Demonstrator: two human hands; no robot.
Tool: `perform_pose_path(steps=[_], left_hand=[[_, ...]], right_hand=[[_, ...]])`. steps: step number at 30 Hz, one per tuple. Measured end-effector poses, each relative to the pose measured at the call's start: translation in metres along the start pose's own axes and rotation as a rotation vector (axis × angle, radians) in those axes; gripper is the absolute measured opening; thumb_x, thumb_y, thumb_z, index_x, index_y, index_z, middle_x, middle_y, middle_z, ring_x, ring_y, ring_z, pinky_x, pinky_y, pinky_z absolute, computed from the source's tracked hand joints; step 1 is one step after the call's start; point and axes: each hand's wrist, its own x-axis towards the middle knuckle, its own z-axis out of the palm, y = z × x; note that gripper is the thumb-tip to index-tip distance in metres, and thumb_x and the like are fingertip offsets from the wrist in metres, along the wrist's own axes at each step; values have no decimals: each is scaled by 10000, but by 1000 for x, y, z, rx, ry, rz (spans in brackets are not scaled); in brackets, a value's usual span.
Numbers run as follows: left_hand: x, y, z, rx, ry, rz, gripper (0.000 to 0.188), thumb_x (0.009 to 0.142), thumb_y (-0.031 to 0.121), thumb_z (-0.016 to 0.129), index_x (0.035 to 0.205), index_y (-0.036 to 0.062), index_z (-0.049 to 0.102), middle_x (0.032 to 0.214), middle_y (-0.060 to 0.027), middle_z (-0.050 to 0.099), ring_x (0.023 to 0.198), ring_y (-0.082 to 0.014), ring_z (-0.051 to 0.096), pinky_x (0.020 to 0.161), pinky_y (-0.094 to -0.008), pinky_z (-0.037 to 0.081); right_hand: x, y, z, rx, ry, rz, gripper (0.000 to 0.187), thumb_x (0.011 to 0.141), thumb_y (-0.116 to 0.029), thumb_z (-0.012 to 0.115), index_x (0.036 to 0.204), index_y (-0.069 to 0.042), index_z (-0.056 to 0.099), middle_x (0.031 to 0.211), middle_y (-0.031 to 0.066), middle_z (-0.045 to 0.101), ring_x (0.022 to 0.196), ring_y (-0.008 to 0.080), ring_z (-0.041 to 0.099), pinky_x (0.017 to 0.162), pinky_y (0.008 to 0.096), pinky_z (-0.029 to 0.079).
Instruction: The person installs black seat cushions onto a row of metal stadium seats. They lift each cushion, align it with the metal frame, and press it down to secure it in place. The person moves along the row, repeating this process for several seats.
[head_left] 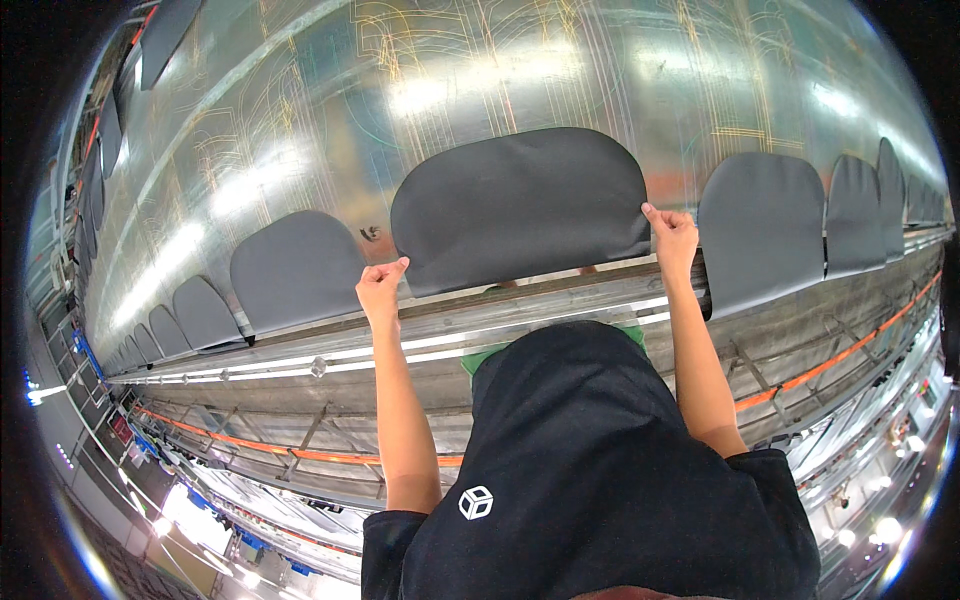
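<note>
A dark grey rounded panel of thin sheet material (520, 205) lies in front of me on the shiny metal table (480, 85), its curved edge facing away. My left hand (381, 288) is closed, thumb and finger pinching the panel near its lower left corner. At the panel's right side, my right hand (673, 236) pinches the edge a little above the lower right corner. The panel's straight near edge runs along the table's near rim, slightly wavy. Between the thumbs and the panel, the exact grip is partly hidden by the fingers.
Similar grey panels stand in a row along the near edge, one to the left (295, 270) and one to the right (763, 225), with several more beyond each. More panels line the far left edge. Coloured outlines mark the tabletop. An orange rail (330, 455) runs below the rim.
</note>
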Motion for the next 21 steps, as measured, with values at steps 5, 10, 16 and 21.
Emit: perform_pose_path(steps=[5, 10, 16, 21], left_hand=[[2, -5, 0, -32, -5, -11, 263, 751, 179, 873, 785, -28, 715, 765, 14, 537, 700, -95, 461, 671, -271, 381], [1, -3, 0, 6, -1, 4, 271, 750, 182, 869, 795, -42, 724, 757, 0, 527, 698, -108, 460, 664, -280, 384], [2, -6, 2, 29, 10, 16, 280, 743, 197, 866, 796, -44, 732, 761, -20, 534, 703, -131, 483, 671, -297, 401], [4, -9, -1, 177, -10, 33, 379, 736, 318, 862, 823, -26, 728, 825, -64, 646, 791, -163, 576, 743, -315, 446]], right_hand=[[3, 5, 3, -23, 17, -28, 494, 784, -439, 822, 859, 44, 755, 871, 199, 665, 815, 298, 653, 772, 398, 489], [-1, -7, -2, -15, -21, 24, 488, 785, -418, 832, 886, 53, 756, 844, 147, 636, 791, 242, 615, 760, 369, 473], [5, 7, 3, -18, 14, -12, 514, 785, -442, 820, 893, 56, 755, 869, 181, 681, 811, 279, 651, 791, 386, 489], [7, 0, -3, -58, -41, -46, 509, 785, -440, 818, 929, 45, 765, 887, 209, 712, 852, 308, 678, 842, 391, 497]])
